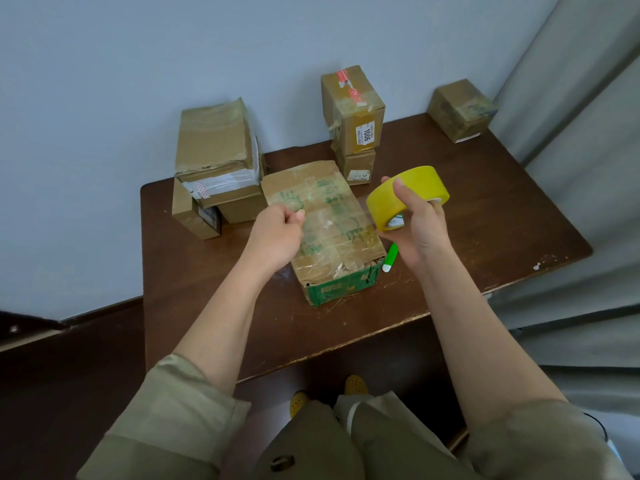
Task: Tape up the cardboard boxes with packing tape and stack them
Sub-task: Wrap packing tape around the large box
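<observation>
I see the box (325, 223) lying flat mid-bench (485, 209), brown top glossy with clear tape, green end facing me. My right hand (419, 223) holds the yellow tape roll (407, 197) above its right edge, grip curled round it. My left hand (277, 233) hovers over the box, fingers pinching the clear tape end.

I see one box (323, 230) lying at the middle of the table (485, 216). Far left of it sits a stack of boxes (216, 164); behind it, a two-box stack (353, 123); at the far right corner, a lone box (460, 109). A pen (390, 257) lies just right of the middle box.
</observation>
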Available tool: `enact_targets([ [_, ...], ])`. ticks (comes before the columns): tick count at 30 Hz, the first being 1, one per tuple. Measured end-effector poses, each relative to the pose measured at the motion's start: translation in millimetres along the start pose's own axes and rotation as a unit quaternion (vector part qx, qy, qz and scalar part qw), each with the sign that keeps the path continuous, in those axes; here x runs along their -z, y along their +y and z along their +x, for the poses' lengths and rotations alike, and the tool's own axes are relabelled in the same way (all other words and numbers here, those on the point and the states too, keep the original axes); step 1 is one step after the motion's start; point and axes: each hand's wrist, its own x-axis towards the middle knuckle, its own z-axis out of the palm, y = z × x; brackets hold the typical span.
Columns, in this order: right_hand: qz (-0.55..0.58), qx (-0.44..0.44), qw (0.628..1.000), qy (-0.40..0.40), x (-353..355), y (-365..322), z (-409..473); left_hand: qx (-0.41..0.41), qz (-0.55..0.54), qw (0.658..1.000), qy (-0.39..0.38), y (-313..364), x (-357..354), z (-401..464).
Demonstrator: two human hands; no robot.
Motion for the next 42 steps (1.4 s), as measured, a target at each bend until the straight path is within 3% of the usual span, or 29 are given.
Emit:
enact_targets([
  [7,-0.07,0.108,0.991,0.037,-0.7,-1.4,-2.0,0.018,-0.006,0.999,0.033,-22.4,15.1,-6.2],
  [11,-0.156,0.232,0.96,0.024,-2.2,15.9,-9.8,0.052,-0.088,0.994,0.03,-38.3,5.6,-11.5],
  [18,-0.235,0.313,0.92,0.007,2.8,39.8,-9.7,0.069,-0.066,0.993,0.073,-73.5,-13.9,-10.6],
  [34,-0.294,0.357,0.886,-0.001,-0.3,43.0,-7.8,0.013,-0.045,0.993,0.112,-95.4,-41.0,-13.6],
  [42,-0.287,0.34,0.895,-0.015,3.7,48.1,-2.6,-0.043,-0.059,0.986,0.149,-101.2,-45.9,-15.5],
])
